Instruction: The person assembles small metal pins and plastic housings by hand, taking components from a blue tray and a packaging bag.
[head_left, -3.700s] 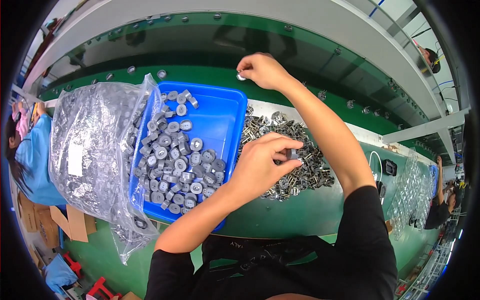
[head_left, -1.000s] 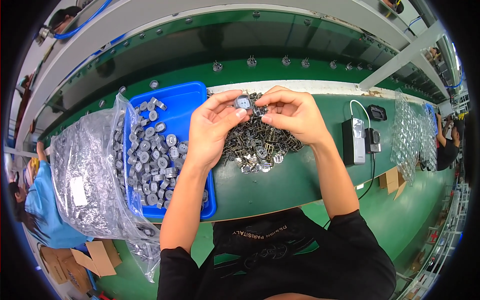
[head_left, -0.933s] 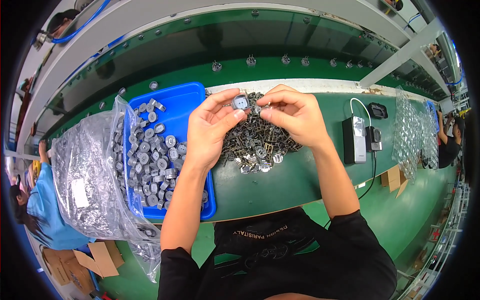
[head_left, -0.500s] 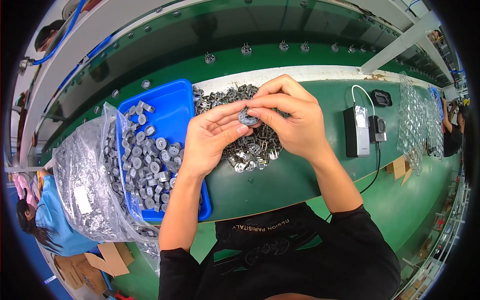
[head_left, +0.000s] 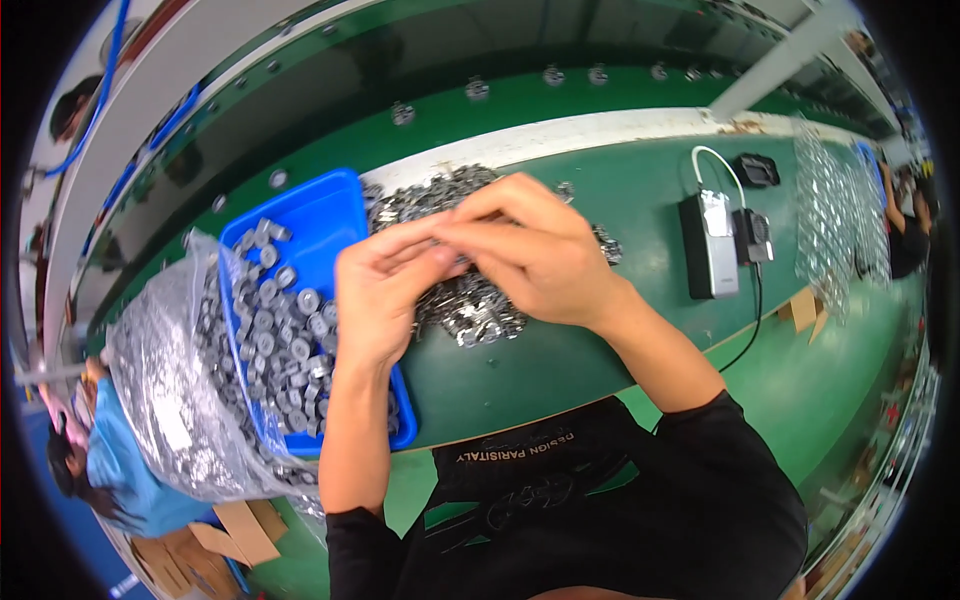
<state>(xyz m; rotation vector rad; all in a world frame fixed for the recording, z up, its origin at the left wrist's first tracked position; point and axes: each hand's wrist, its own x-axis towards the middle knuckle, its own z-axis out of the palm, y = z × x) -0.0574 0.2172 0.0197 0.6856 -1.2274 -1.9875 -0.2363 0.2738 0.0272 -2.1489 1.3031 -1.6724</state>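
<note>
Above the loose heap of small metal parts [head_left: 470, 300] on the green workbench [head_left: 600, 350], both hands meet fingertip to fingertip. The left hand [head_left: 385, 290] has its fingers extended and pressed together, tips touching those of the right hand [head_left: 530, 255], whose fingers curl over from the other side; whatever small piece lies between the fingertips is hidden, so a pinch cannot be confirmed. The heap lies directly beneath the hands, spreading from the blue tray's edge toward the right. The blue tray [head_left: 330, 210] sits just left of the heap and holds many round grey metal caps [head_left: 285, 330]. A clear plastic bag [head_left: 165, 390] of similar parts overlaps the tray's left side. Well to the right lie a grey box-shaped device [head_left: 710, 245] and a smaller black device [head_left: 752, 235] with a cable.
</note>
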